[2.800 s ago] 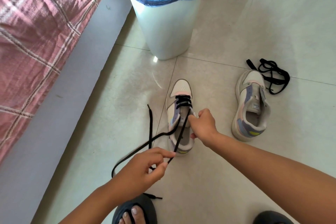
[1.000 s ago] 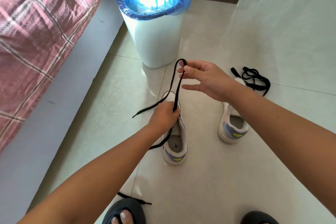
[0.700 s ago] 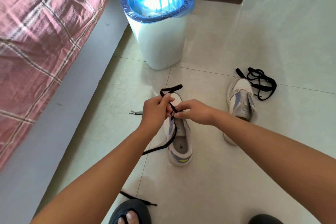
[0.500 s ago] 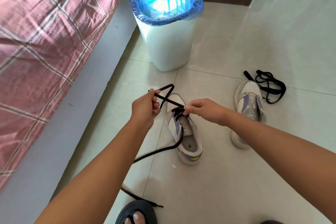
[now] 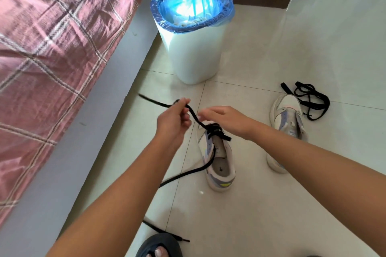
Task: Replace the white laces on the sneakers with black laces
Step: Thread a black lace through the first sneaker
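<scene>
Head view, only one. Landmark: near sneaker [image 5: 218, 158] on the tile, toe away from me, heel toward me. My left hand [image 5: 174, 124] sits just left of its toe, fingers curled and pinching the black lace [image 5: 195, 118], which runs from the pinch down-right into the crossed rows at the front eyelets. Lace tip pokes out left past my fingers. My right hand [image 5: 227, 119] hovers over the toe, fingers loose and apart, holding nothing, close to the lace but contact unclear. Other lace end trails from the sneaker's left side back toward my foot. Long axis of the held strand: diagonal, left hand to eyelets. Left hand is nearer the free tip, so I judge it feeds next. Second sneaker [image 5: 287, 129] lies well right, unlaced, spare black lace [image 5: 309, 99] beyond its toe.
</scene>
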A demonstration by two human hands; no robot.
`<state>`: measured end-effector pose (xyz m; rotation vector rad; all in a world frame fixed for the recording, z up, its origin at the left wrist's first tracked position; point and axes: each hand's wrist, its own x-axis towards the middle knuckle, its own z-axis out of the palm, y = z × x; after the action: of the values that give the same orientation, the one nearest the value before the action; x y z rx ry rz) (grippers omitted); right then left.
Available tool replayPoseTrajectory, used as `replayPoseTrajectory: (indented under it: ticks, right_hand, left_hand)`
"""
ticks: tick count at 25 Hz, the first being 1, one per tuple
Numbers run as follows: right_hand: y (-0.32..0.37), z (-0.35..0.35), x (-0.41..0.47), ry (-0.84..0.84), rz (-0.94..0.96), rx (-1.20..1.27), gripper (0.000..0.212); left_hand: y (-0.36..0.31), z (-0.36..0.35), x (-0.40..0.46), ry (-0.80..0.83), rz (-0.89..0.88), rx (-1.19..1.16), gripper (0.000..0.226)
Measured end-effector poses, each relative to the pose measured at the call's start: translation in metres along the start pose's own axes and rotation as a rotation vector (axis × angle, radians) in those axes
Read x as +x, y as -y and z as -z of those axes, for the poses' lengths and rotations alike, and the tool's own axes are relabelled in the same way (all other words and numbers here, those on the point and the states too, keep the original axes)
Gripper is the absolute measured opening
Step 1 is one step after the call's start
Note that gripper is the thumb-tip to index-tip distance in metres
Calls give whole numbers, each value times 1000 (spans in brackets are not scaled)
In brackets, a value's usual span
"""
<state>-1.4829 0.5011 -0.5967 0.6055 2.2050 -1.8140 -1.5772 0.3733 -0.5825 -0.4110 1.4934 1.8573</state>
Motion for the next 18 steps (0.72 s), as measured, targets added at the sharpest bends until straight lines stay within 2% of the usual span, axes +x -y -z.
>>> replayPoseTrajectory:
  ticks: [4,9,12,15,18]
  right_hand:
    - [15,-8,2,-5,82,76,29]
    - [14,28,-21,-46,75,-138,27]
    - [0,67,-48,-90,18,-232,35]
    - [-23,98,-80,-225,-103,-220,51]
    - [-44,112,-92,-298,-181,-423,47]
  left_hand:
    - [15,-10,-15,64,89,-7,12]
    - [13,-8,-18,92,135,-95,12]
    - [5,-5,-16,62,115,-159,14]
    - [-2,-1,-9,13,71,-184,15]
    - [-3,-2,-5,-24,65,-194,16]
